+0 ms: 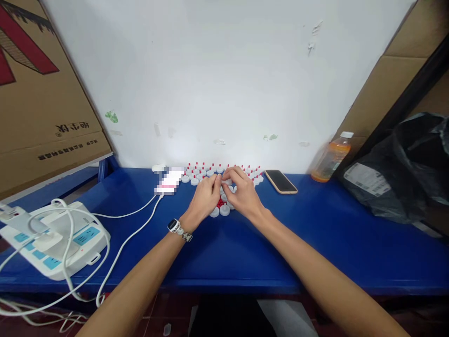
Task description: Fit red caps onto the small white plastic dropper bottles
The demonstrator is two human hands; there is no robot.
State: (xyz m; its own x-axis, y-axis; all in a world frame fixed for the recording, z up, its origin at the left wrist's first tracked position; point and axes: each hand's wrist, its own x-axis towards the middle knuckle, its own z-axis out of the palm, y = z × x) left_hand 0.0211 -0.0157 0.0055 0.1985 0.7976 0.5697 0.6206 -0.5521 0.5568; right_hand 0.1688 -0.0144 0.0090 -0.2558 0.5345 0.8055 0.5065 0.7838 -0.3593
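My left hand point(206, 193) and my right hand point(242, 193) meet over the middle of the table, both with fingers pinched together. Between their fingertips is a white plastic cap point(227, 181), mostly covered by the fingers. Right below the hands lies a small heap of tiny red tips point(220, 203). Around that heap are several plain white caps point(224, 210). Along the wall behind my hands stand several white caps with red tips point(194, 179), upright in rows; my hands hide part of them.
A phone point(280, 181) lies to the right, and a blurred-out device point(170, 181) with cables is on the left. At the left edge sits a power strip point(82, 236). An orange drink bottle point(331, 157) and a black plastic bag point(386, 173) stand at the right. A white wall point(224, 84) closes the back.
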